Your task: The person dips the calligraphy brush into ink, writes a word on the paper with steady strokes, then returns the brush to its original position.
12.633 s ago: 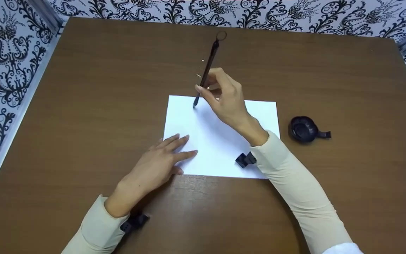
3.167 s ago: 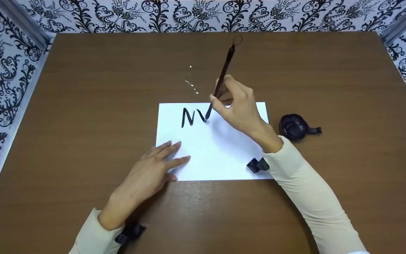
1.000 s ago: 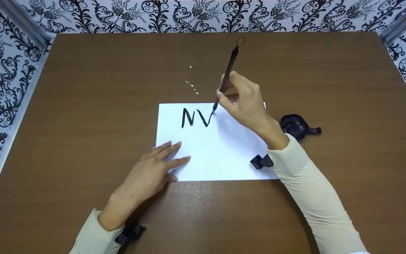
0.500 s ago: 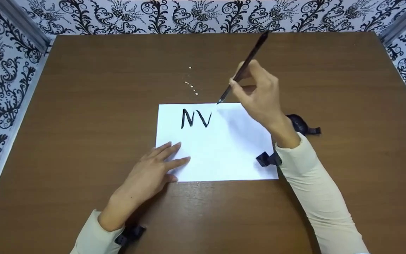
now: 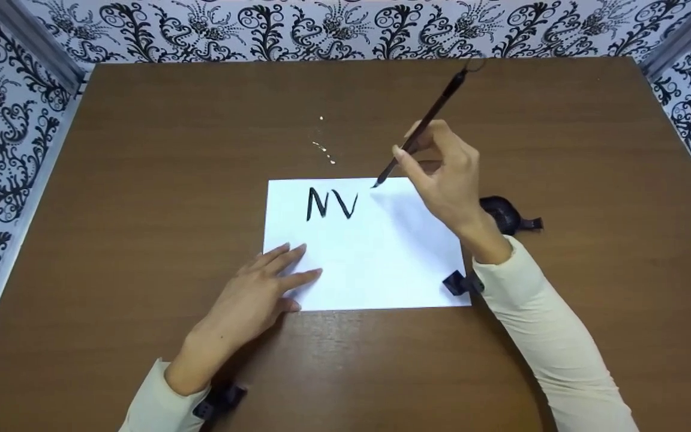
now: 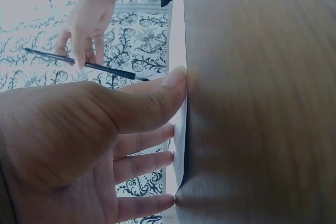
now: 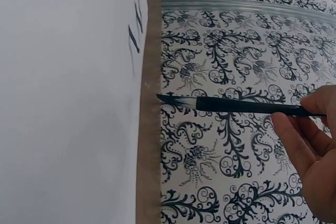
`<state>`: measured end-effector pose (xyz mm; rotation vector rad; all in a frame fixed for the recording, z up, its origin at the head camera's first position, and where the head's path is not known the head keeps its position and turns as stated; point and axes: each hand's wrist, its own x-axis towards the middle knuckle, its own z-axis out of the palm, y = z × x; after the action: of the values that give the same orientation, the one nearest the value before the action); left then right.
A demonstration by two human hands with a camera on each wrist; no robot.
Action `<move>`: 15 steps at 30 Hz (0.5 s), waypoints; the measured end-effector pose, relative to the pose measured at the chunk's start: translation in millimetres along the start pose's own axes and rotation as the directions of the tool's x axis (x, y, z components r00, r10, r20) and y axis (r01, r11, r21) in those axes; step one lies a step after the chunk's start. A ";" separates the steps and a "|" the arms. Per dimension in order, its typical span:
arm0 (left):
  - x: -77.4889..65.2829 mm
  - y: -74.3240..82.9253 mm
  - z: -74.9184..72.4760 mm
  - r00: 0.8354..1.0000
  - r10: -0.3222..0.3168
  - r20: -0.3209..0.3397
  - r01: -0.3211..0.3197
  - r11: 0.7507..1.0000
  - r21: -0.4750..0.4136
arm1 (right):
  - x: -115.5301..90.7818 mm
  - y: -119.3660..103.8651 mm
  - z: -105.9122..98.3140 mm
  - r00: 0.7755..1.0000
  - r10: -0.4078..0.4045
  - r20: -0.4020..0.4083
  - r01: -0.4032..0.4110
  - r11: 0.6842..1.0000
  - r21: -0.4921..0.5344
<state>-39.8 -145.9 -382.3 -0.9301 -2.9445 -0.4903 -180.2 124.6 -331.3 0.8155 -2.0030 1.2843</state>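
Observation:
Between its thumb and fingers my right hand [image 5: 450,174] pinches a dark ink brush [image 5: 432,112], tilted with its loop end up and to the right. The brush's black-tipped bristles point down at the upper part of a white sheet of paper [image 5: 375,258]; in the right wrist view the tip stands a little off the paper. Black painted strokes [image 5: 317,204] shaped like an N and a V run along the sheet's upper left. My left hand [image 5: 255,294] rests on the lower left corner, fingers spread and straight, with the thumb at the near edge.
A small black dish [image 5: 504,215] with a handle sits right of the paper, partly hidden behind my right wrist. Small pale specks [image 5: 324,150] lie on the brown table [image 5: 171,150] beyond the sheet. Patterned walls border the table.
The V-like shape has been painted beside the N. Over the last second the brush lifted off the stroke's end and moved right, then came slightly lower. My left hand stays on the paper.

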 end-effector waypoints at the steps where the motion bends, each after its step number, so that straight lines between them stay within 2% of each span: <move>1: -0.2 -0.1 0.3 1.000 0.000 0.000 0.000 1.000 -0.002 | -0.7 0.6 1.7 1.000 -0.001 0.001 0.001 1.000 0.001; 7: -0.5 -0.2 0.3 1.000 -0.006 -0.003 0.006 1.000 -0.011 | -3.4 -0.3 8.1 1.000 -0.002 -0.013 0.002 1.000 -0.011; 15: -0.6 0.3 0.5 1.000 -0.017 0.004 0.017 1.000 -0.005 | 1.3 -21.7 9.8 1.000 -0.004 -0.022 0.003 1.000 -0.011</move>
<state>-39.1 -145.9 -382.7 -0.9081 -2.9588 -0.4974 -166.0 107.9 -321.7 0.7956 -1.9888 1.2737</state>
